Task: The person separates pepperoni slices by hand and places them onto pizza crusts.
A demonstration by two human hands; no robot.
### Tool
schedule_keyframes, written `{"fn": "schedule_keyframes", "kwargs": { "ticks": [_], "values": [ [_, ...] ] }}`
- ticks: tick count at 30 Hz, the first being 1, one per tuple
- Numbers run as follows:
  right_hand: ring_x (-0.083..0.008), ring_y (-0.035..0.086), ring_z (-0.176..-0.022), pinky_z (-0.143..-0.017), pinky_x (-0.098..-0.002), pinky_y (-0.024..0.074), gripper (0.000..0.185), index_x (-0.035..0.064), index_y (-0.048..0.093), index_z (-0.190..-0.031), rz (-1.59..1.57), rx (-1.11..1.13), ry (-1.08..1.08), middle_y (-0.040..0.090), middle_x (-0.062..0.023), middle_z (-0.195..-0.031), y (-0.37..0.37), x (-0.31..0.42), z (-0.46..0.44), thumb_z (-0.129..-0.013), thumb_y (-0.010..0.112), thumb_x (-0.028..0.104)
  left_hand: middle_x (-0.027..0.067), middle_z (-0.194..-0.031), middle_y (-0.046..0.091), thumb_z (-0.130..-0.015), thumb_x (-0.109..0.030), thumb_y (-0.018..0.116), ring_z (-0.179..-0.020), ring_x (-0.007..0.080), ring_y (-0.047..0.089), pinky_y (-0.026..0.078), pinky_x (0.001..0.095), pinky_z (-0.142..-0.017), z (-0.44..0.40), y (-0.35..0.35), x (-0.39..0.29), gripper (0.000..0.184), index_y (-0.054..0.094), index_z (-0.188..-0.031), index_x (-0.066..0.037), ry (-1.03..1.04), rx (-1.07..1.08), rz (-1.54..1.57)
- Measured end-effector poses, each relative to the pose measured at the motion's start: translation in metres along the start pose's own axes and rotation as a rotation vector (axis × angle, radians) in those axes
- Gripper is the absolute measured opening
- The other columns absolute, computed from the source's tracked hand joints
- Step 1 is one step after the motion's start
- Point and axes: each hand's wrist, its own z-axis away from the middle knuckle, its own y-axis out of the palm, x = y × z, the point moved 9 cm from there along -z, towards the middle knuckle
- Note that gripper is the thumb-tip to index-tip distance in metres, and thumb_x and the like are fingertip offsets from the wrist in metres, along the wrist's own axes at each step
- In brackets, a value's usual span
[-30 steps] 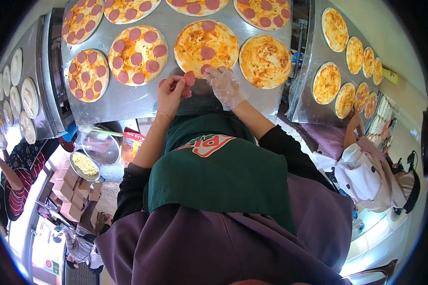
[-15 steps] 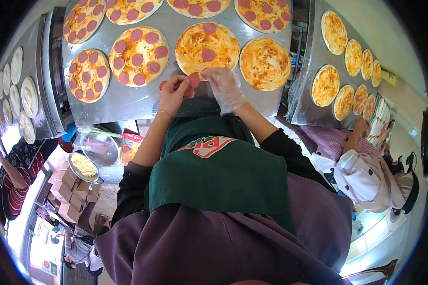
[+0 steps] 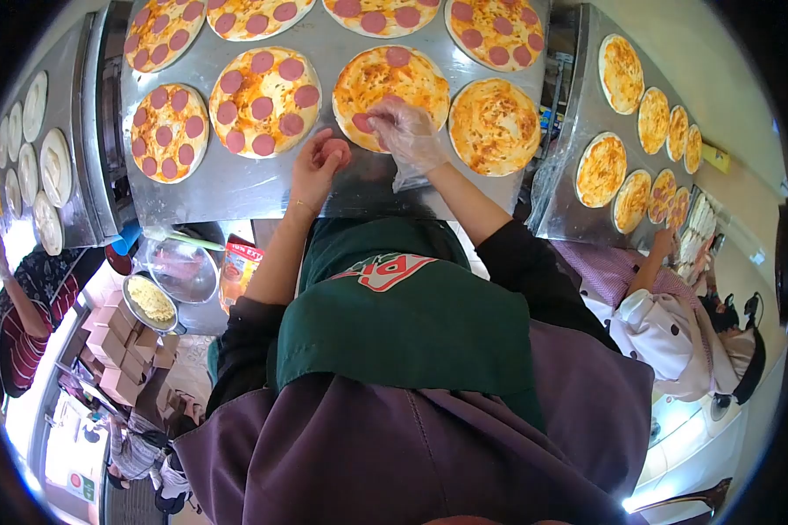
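Note:
My left hand, bare, is closed round some sausage slices just below the metal table's front row of pizzas. My right hand, in a clear plastic glove, pinches a slice at the lower left of a sauced pizza. One slice shows at that pizza's top; the glove covers part of its lower right. To its left lies a pizza with several slices, and to its right one with sauce and no slices.
More pizzas lie on the metal table and a right-hand table. Plain dough rounds rest at left. A bowl of shredded food, a clear bowl and boxes stand lower left. Other people work at both sides.
My right hand has moved from the pizza's lower edge onto it, holding a slice. My left hand has turned and drawn slightly down, away from my right. The view has shifted a little.

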Motion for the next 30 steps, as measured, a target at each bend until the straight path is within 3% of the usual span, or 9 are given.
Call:
{"fn": "schedule_keyframes", "kwargs": {
  "ticks": [3,8,11,14,18,21,24,27,30],
  "values": [
    [-0.0216,0.065,-0.068,-0.066,-0.0312,0.0508,0.014,0.0050,0.069,-0.095,0.175,-0.020,-0.151,0.068,-0.0132,-0.081,0.006,0.030,-0.020,-0.083,0.063,0.010,0.0119,-0.111,0.061,-0.091,-0.003,0.058,-0.096,0.0190,0.064,0.055,0.0325,-0.087,0.005,-0.015,0.000,0.039,0.048,-0.129,0.000,0.024,-0.064,-0.054],
    [-0.0326,0.064,-0.085,-0.074,-0.0417,0.0497,0.015,0.0068,0.066,-0.094,0.467,0.033,-0.233,0.067,-0.0145,-0.088,0.031,0.034,-0.053,-0.084,0.060,0.016,0.0110,-0.108,0.063,-0.090,-0.003,0.060,-0.096,0.0190,0.064,0.057,0.0347,-0.083,0.017,-0.018,-0.002,0.034,0.054,-0.124,0.000,-0.073,-0.083,0.149],
    [-0.0323,0.063,-0.090,-0.077,-0.0432,0.0488,0.018,0.0072,0.063,-0.099,0.795,0.031,-0.188,0.066,-0.0151,-0.093,0.031,0.039,-0.055,-0.085,0.061,0.018,0.0094,-0.107,0.063,-0.091,-0.004,0.060,-0.095,0.0185,0.065,0.057,0.0345,-0.081,0.022,-0.018,-0.007,0.033,0.056,-0.123,-0.003,-0.103,-0.108,0.125],
    [-0.0327,0.063,-0.088,-0.076,-0.0437,0.0490,0.023,0.0074,0.062,-0.104,0.836,-0.069,-0.303,0.066,-0.0157,-0.095,0.026,0.041,-0.051,-0.085,0.061,0.020,0.0128,-0.109,0.063,-0.091,-0.006,0.060,-0.092,0.0218,0.066,0.057,0.0342,-0.081,0.024,-0.016,-0.013,0.034,0.056,-0.124,-0.002,-0.068,-0.108,0.132],
    [-0.0314,0.063,-0.087,-0.075,-0.0421,0.0493,0.018,0.0063,0.063,-0.097,0.707,-0.088,-0.376,0.066,-0.0149,-0.093,0.021,0.060,-0.038,-0.085,0.062,0.019,0.0135,-0.109,0.063,-0.091,-0.006,0.060,-0.089,0.0222,0.067,0.058,0.0339,-0.080,0.023,-0.011,-0.024,0.034,0.056,-0.124,-0.002,0.009,-0.085,0.114],
    [-0.0302,0.063,-0.087,-0.075,-0.0398,0.0497,0.014,0.0064,0.066,-0.095,0.343,-0.013,-0.436,0.066,-0.0140,-0.091,0.020,0.080,-0.014,-0.083,0.065,0.015,0.0131,-0.108,0.063,-0.091,-0.004,0.060,-0.090,0.0221,0.066,0.058,0.0347,-0.081,0.020,-0.007,-0.026,0.029,0.056,-0.119,-0.001,0.005,-0.074,0.136],
    [-0.0291,0.063,-0.085,-0.074,-0.0386,0.0503,0.015,0.0063,0.068,-0.094,0.229,0.123,-0.243,0.066,-0.0131,-0.090,0.028,0.079,0.005,-0.081,0.067,0.011,0.0122,-0.109,0.061,-0.091,-0.002,0.060,-0.096,0.0220,0.064,0.057,0.0357,-0.084,0.015,-0.002,-0.023,0.026,0.052,-0.116,-0.001,0.038,-0.022,0.167],
    [-0.0288,0.063,-0.083,-0.073,-0.0386,0.0505,0.022,0.0073,0.068,-0.098,0.217,0.120,-0.436,0.066,-0.0126,-0.090,0.032,0.082,0.023,-0.077,0.070,0.010,0.0115,-0.113,0.059,-0.089,0.003,0.058,-0.104,0.0213,0.061,0.055,0.0366,-0.087,0.012,0.006,-0.025,0.029,0.047,-0.115,-0.003,0.058,0.032,0.169],
    [-0.0217,0.058,-0.069,-0.062,-0.0309,0.0481,0.022,0.0088,0.068,-0.099,0.279,0.062,-0.559,0.062,-0.0079,-0.087,0.028,0.088,0.035,-0.077,0.073,0.011,0.0113,-0.116,0.057,-0.086,0.008,0.057,-0.107,0.0197,0.058,0.053,0.0344,-0.091,0.014,0.017,-0.034,0.038,0.044,-0.119,-0.005,0.131,0.098,0.104]
  ]
}}
